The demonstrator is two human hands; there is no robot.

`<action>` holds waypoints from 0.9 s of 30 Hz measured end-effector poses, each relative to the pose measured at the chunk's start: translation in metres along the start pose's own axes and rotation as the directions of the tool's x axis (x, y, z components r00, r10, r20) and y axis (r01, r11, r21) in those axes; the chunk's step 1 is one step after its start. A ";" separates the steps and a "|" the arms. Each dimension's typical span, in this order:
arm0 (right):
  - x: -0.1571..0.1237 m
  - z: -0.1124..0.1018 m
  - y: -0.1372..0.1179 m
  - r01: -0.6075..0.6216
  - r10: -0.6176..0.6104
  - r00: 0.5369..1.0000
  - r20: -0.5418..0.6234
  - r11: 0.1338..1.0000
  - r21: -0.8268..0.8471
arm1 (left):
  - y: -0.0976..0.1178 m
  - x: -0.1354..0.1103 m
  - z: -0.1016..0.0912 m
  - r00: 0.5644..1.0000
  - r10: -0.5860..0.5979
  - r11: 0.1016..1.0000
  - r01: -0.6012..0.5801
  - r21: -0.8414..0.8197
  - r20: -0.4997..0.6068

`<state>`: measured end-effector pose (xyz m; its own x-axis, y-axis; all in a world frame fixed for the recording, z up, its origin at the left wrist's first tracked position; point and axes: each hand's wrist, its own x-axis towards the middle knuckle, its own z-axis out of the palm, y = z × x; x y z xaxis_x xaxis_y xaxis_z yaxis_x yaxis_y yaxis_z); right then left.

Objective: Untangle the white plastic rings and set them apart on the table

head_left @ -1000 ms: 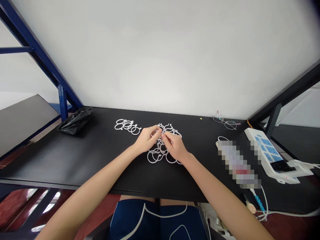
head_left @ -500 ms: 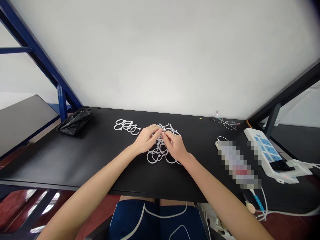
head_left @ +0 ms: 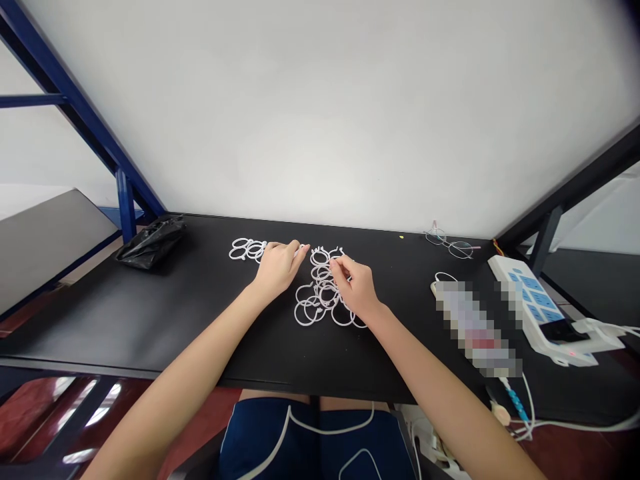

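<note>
Pile of white rings (head_left: pixel 327 304) set where both hands can reach

Near right on the worktop (head_left: pixel 125 333), a blurred device (head_left: pixel 475 327) lies beside a power strip (head_left: pixel 537 300), presumably to be close to the sockets. The pile lies in the middle, its rings loosely overlapping. At its far right part the right hand (head_left: pixel 356 283) has thumb and forefinger drawn close, perhaps to steady things; whether a ring sits between them I cannot tell. Left of the pile, the left hand (head_left: pixel 277 268) appears clamped with its fingers on a white ring (head_left: pixel 299 251), mostly hidden. Just past it, farther left, a smaller group of rings (head_left: pixel 247 249) lies apart, likely so the two lots do not mix. A black bag (head_left: pixel 153 241) sits far left, glasses (head_left: pixel 449 244) far right, out of the hands' way
</note>
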<state>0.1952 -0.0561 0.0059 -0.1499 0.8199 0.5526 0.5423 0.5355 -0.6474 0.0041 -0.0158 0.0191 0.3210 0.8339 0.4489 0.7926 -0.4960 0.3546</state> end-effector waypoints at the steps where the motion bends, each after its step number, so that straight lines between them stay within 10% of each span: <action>1: 0.000 0.000 0.000 0.004 -0.004 1.000 -0.001 1.000 -0.003 | -0.001 0.000 0.001 1.000 0.007 0.999 -0.006 0.050 -0.005; 9: 0.001 0.000 -0.001 -0.031 0.030 0.998 -0.064 1.000 -0.007 | -0.005 -0.006 0.012 0.996 0.015 0.935 -0.044 0.353 0.086; 27: 0.000 0.004 0.004 -0.135 0.138 0.984 -0.115 0.990 0.036 | -0.014 -0.008 0.016 0.986 -0.024 0.898 -0.051 0.436 0.164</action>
<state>0.1941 -0.0534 0.0018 0.0223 0.8574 0.5141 0.5277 0.4267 -0.7345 -0.0011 -0.0120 -0.0029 0.3826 0.8738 0.3002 0.9219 -0.3823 -0.0622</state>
